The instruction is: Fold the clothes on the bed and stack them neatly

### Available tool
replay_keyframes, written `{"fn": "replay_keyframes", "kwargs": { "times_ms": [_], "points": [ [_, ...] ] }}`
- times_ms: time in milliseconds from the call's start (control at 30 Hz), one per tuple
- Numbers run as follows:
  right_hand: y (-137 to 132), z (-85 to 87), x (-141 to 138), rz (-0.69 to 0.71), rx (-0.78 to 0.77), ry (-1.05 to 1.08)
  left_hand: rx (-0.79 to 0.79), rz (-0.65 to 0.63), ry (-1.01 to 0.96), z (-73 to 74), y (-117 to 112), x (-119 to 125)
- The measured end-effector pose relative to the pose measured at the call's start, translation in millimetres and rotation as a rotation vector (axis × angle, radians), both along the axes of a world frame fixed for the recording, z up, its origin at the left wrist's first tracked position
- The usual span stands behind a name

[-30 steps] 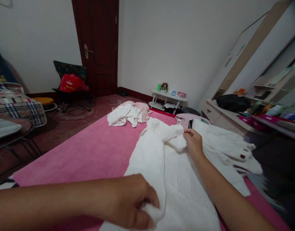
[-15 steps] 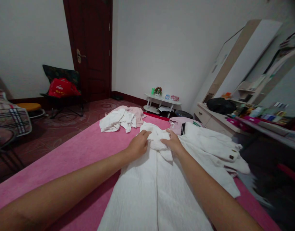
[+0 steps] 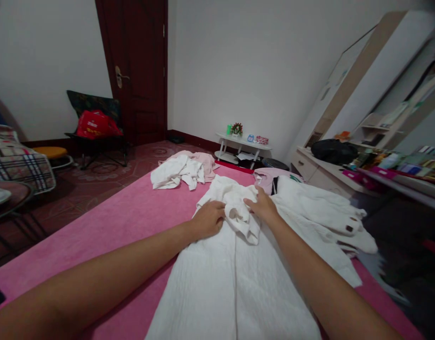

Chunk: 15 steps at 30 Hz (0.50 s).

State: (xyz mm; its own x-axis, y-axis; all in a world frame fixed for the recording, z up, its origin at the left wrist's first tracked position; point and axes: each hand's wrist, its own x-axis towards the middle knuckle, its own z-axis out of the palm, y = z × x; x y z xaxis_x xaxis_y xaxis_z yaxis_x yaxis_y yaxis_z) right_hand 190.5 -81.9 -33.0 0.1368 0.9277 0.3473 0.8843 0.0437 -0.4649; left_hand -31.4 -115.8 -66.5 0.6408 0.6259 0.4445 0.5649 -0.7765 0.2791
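Head view: your white garment [image 3: 234, 274] lies spread lengthwise on the pink cover [image 3: 132, 222], running from the bottom edge of the picture up towards the middle. Its far end is gathered into a crumpled bunch [image 3: 238, 208], and both your hands meet there. Your left hand [image 3: 207, 219] sits on the bunch's left side, fingers curled in and closed on the cloth. Your right hand [image 3: 261, 208] is on the right side, its fingers pinched on the top of the same bunch. The two hands are near each other, with only the bunch between them.

Just right of your right hand lies a second white garment [image 3: 319, 212] with dark buttons, touching the first along its edge. Beyond it a pink piece [image 3: 268, 174] shows. Further up the cover, well apart from your hands, is a pile [image 3: 183, 170] of white and pale pink clothes. Past the cover stand a small white table [image 3: 243, 141] against the wall, a dark door [image 3: 139, 71], and a chair [image 3: 97, 141] bearing a red bag [image 3: 95, 123]. On the right a dresser [image 3: 309, 163] holds a black bag [image 3: 333, 151].
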Motion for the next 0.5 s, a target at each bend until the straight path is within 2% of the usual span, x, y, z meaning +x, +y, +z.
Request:
{"fn": "replay_keyframes", "kwargs": {
  "times_ms": [133,233,300,400,500],
  "points": [
    [23,-5.8,5,0.045,-0.035,0.019,0.024,-0.011,0.042,0.2,-3,-1],
    [27,1.1,7,-0.012,0.131,0.057,0.013,-0.022,0.100,-0.5,-5,-1],
    [23,3.9,6,-0.007,0.210,0.044,-0.008,-0.052,0.169,-0.8,-5,-1],
    [5,0.3,0,0.073,0.225,-0.027,-0.020,-0.076,0.228,-1.5,-4,0],
    [-21,-10.0,-4,0.291,0.149,-0.178,-0.027,-0.085,0.216,-2.0,-4,0]
  ]
}}
